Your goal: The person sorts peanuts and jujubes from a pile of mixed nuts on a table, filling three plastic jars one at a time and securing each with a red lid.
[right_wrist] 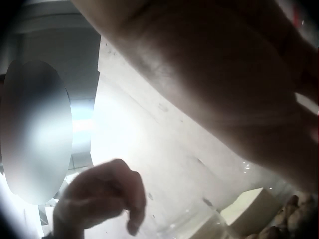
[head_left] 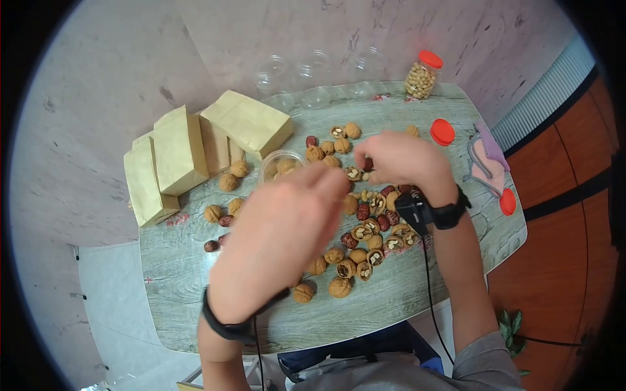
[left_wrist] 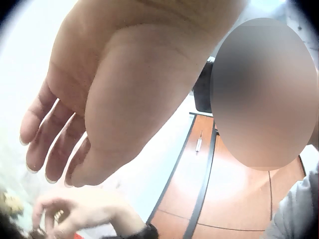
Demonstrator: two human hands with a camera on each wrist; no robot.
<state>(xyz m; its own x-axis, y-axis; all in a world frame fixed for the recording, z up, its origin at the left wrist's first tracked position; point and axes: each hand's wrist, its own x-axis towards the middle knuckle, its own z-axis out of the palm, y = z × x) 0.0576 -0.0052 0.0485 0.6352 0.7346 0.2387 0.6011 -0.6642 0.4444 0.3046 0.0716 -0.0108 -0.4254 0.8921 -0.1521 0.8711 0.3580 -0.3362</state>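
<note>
My left hand [head_left: 280, 218] is raised over the table's middle, fingers loosely bent and nothing visible in them. Its palm fills much of the left wrist view [left_wrist: 114, 84]. Partly behind it stands a clear round tub [head_left: 266, 171] with walnuts inside. Reaching down among the nuts, my right hand [head_left: 405, 159] has its index finger and thumb around a dark red date [head_left: 368, 164]. A cracked walnut [head_left: 353, 173] lies right beside those fingertips. Whole walnuts [head_left: 340, 287], opened walnuts [head_left: 375, 258] and red dates [head_left: 363, 212] spread below both hands.
Paper bags [head_left: 179, 153] stand at the back left. Clear empty jars [head_left: 313, 75] line the back edge, with a red-lidded jar of peanuts [head_left: 420, 79] at their right. Red lids [head_left: 442, 131] and a pink-grey cloth [head_left: 488, 164] lie on the right side.
</note>
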